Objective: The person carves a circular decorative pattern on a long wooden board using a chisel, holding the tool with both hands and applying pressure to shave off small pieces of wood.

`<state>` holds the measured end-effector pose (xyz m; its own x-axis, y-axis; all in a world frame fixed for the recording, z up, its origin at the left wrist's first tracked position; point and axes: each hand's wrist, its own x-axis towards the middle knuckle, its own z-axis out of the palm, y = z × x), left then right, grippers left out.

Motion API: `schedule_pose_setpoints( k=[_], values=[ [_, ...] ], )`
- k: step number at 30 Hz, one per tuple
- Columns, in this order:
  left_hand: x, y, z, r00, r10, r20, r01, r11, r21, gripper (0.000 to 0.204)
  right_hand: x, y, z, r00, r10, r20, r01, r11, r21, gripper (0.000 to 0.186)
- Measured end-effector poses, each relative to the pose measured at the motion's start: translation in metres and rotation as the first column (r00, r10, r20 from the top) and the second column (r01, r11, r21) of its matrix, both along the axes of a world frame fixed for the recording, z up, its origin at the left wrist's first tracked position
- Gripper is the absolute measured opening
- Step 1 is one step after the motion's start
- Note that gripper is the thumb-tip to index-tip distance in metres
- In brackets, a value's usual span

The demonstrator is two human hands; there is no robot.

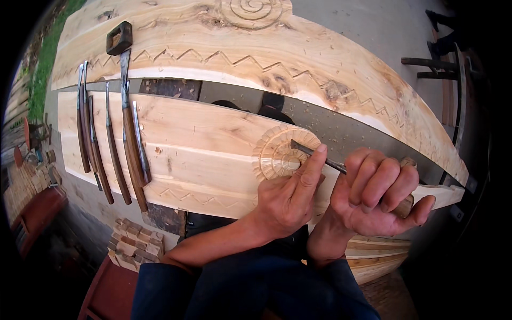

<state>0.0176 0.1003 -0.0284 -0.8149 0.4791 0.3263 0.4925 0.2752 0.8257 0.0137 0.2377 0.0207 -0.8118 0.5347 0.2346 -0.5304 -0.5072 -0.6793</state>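
1. Pale yellow plank [202,144] with a carved round rosette [280,157] and a zigzag line along its near edge.
2. Far plank [298,58], pale tan, with a zigzag line and a spiral [253,9].
3. Chisels [112,144] with dark brown handles and grey blades.
4. Dark blue sleeves [256,290].
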Motion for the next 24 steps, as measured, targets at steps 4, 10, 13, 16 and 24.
schedule_pose_setpoints(
  k=[4, 10, 13, 16, 24],
  values=[
    [0.0003, -0.0003, 0.0004, 1.0, 0.003, -0.004, -0.003, 1.0, -0.007, 0.065, -0.0002, 0.0001, -0.0004, 1.0, -0.002, 0.001, 0.002, 1.0, -0.004, 0.069],
    [-0.0004, 0.0002, 0.0011, 1.0, 0.004, -0.007, -0.004, 1.0, -0.007, 0.065, -0.0005, 0.0008, -0.0009, 1.0, -0.007, -0.007, 0.007, 1.0, -0.011, 0.069],
    [0.0, 0.0003, 0.0006, 1.0, 0.007, -0.003, -0.007, 1.0, -0.004, 0.065, -0.0007, -0.0005, -0.0009, 1.0, -0.011, 0.0, 0.011, 1.0, -0.016, 0.069],
    [-0.0003, 0.0004, 0.001, 1.0, 0.01, -0.005, -0.01, 1.0, 0.0, 0.065, -0.001, -0.0011, -0.0008, 1.0, -0.021, 0.01, 0.021, 1.0, -0.021, 0.069],
    [-0.0005, 0.0004, 0.0009, 1.0, 0.014, -0.01, -0.014, 1.0, 0.002, 0.064, -0.0023, 0.0011, 0.0037, 0.998, 0.04, 0.058, -0.041, 0.999, 0.018, 0.062]
  ],
)
